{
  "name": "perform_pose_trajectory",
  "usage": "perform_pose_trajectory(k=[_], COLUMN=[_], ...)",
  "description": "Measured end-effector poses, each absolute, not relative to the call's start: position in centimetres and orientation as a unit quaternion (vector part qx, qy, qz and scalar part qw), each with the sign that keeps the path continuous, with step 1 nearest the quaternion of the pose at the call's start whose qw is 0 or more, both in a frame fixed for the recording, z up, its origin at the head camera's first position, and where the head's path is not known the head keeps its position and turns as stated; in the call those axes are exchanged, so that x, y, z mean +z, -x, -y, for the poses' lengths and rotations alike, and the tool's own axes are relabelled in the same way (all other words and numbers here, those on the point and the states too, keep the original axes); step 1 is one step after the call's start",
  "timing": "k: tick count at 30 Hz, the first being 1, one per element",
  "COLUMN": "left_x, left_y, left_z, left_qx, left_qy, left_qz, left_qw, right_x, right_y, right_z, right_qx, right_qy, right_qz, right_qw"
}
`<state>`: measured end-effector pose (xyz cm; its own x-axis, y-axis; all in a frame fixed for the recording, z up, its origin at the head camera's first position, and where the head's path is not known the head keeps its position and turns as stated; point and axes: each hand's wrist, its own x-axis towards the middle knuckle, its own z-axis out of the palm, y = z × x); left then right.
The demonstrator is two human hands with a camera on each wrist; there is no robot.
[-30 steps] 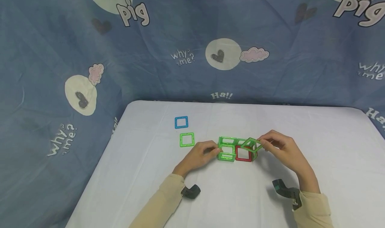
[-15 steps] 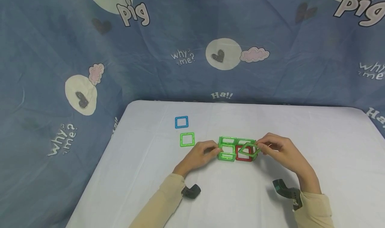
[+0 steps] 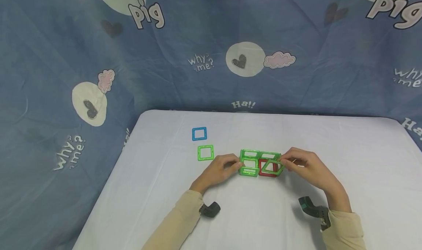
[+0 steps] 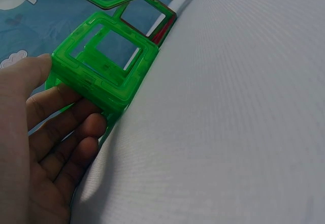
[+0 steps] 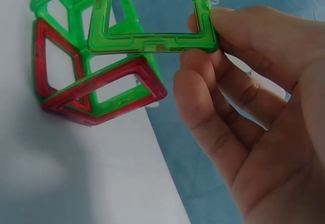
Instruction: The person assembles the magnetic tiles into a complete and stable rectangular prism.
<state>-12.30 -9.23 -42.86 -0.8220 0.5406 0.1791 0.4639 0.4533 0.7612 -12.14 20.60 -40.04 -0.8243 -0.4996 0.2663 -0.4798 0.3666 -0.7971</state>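
A structure of translucent green magnetic tiles (image 3: 249, 168) stands on the white table, a closed box at its left and an open part at its right. My left hand (image 3: 219, 170) holds the left end steady; in the left wrist view its thumb and curled fingers (image 4: 61, 102) touch the box. My right hand (image 3: 306, 165) pinches a green square magnetic tile (image 5: 152, 45) by one corner between thumb and fingers. That tile is tilted above the open part, where red tiles (image 5: 101, 86) show. Whether its edge touches the structure, I cannot tell.
Left of the structure a loose blue square tile (image 3: 193, 134) and a loose green square tile (image 3: 199, 153) lie flat on the white tabletop (image 3: 250, 213). A blue printed cloth (image 3: 171, 85) hangs behind the table's far edge.
My right hand has shifted slightly left and down, bringing the pinched green tile lower over the red part and changing its tilt. The left hand has stayed in place on the structure.
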Motion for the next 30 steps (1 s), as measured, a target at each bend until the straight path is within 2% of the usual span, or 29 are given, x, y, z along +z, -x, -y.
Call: perform_pose_trajectory(k=[16, 21, 30], left_x=[-46.2, -46.2, -42.8], left_y=[13.7, 13.7, 12.3], left_z=[9.5, 9.5, 9.2], left_qx=[0.424, 0.427, 0.437], left_qy=[-0.3, -0.303, -0.302], left_qz=[-0.854, -0.851, -0.846], left_qw=[0.031, 0.03, 0.039], right_x=[-37.2, -37.3, -37.6], right_y=[11.0, 11.0, 11.1], right_z=[-19.1, -19.0, -18.9], right_qx=[-0.458, -0.45, -0.442], right_qy=[0.309, 0.304, 0.314], right_qz=[-0.833, -0.84, -0.84], right_qw=[0.019, 0.02, 0.018])
